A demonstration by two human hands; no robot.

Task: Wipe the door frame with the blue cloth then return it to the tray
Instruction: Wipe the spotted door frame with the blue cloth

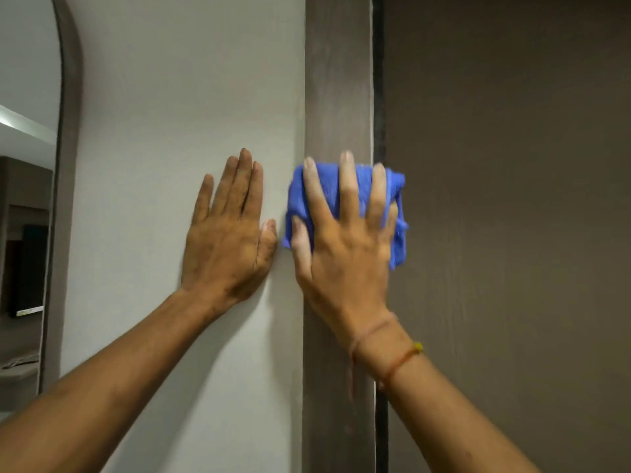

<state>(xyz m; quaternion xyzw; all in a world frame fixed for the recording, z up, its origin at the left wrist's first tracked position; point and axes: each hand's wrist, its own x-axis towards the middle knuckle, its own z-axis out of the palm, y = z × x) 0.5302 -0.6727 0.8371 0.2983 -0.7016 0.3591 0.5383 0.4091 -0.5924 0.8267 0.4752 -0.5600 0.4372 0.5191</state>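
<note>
A vertical grey-brown wooden door frame (338, 80) runs down the middle of the head view. My right hand (345, 240) presses a folded blue cloth (397, 213) flat against the frame, fingers spread over it; the cloth sticks out left and right of the hand and overlaps the dark gap beside the door. My left hand (228, 230) lies flat on the pale wall just left of the frame, fingers together, holding nothing. The tray is out of view.
The brown door (512, 199) fills the right side. A pale wall (170, 97) spans the middle left. At the far left an arched framed mirror or opening (65, 165) shows a dim room with shelves.
</note>
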